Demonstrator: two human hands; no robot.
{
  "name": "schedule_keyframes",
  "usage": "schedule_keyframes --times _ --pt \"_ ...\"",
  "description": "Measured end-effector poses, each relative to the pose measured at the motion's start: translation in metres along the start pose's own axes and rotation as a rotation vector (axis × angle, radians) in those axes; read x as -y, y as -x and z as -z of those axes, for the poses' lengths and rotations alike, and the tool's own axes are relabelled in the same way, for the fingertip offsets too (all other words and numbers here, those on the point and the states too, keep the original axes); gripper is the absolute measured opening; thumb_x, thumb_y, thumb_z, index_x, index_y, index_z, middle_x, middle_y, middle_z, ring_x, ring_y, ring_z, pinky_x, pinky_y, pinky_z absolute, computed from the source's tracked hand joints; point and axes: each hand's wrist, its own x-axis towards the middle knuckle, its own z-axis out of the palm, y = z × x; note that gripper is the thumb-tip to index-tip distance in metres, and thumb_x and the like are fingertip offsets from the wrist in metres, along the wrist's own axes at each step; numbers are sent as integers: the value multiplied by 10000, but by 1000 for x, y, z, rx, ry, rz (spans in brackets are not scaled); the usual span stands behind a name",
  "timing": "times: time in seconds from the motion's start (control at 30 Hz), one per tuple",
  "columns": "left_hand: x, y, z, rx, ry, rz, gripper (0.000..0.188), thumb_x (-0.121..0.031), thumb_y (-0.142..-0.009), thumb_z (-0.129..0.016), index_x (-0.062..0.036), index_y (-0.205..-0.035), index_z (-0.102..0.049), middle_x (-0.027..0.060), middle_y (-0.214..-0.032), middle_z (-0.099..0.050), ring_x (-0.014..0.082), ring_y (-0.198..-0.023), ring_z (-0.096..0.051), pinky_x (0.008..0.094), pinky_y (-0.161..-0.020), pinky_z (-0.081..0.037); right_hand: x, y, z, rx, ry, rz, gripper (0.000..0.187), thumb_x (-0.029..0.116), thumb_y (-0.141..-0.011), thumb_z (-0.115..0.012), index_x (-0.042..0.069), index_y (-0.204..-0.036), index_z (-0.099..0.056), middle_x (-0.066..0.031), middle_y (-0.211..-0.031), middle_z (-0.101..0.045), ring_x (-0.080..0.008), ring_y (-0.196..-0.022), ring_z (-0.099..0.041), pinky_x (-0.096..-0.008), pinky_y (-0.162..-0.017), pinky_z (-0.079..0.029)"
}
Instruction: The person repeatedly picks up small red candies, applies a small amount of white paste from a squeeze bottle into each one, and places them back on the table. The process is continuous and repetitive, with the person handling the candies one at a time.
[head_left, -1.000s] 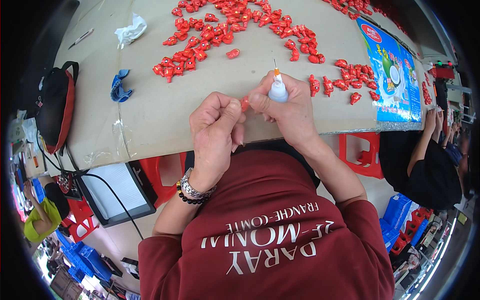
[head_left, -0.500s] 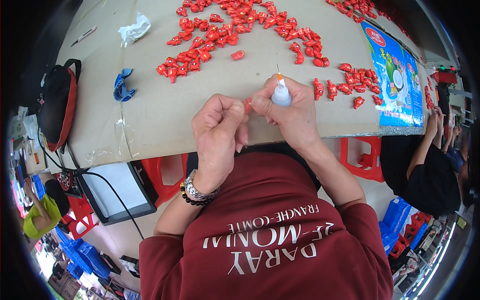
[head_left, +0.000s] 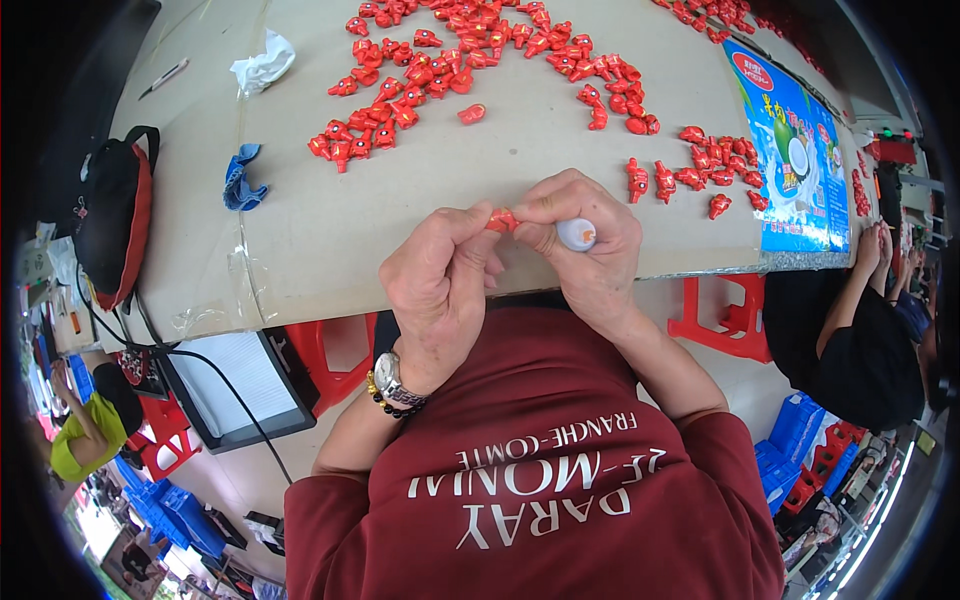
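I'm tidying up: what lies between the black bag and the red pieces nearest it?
In the head view, a curled blue scrap lies between the black bag and those red pieces.

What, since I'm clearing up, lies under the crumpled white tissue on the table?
Flat beige tabletop shows around the tissue; whatever is directly beneath it is covered and cannot be seen.

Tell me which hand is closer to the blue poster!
Right. The right hand is left of the blue poster; the left hand is farther left, beyond the right one.
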Motion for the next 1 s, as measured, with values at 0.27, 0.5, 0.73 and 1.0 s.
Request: schedule_keyframes --times 0.27,0.5,0.73,1.0 --pt "10 -1 -4 -8 -76 -153 117 44 -897 -546 30 -1005 -588 77 -744 -597 83 -546 -537 198 -443 -433 -5 1 1 7 38 93 127 -43 -699 -697 -9 -807 -640 -95 -748 -608 -189 -698 -589 -290 -610 -456" --pt "11 -2 -4 9 -109 -185 127 52 -885 -558 29 -1005 -593 74 -733 -598 94 -530 -531 205 -434 -415 -8 2 2 8 46 118 109 -48 -703 -682 -15 -790 -625 -99 -734 -600 -191 -683 -584 -293 -593 -450" --pt "6 -4 -4 0 -73 -21 103 53 -865 -568 27 -961 -595 69 -692 -601 104 -503 -540 221 -444 -419 -5 0 3 18 18 19 98 -8 -726 -702 -8 -801 -639 -89 -750 -603 -175 -689 -578 -281 -609 -448" --pt "-4 -9 1 56 321 384 149 -136 -963 -514 5 -972 -562 18 -663 -560 42 -483 -489 180 -413 -369 -2 -5 4 -11 -86 -121 106 9 -757 -705 -3 -858 -673 -58 -771 -617 -133 -716 -587 -262 -641 -462"
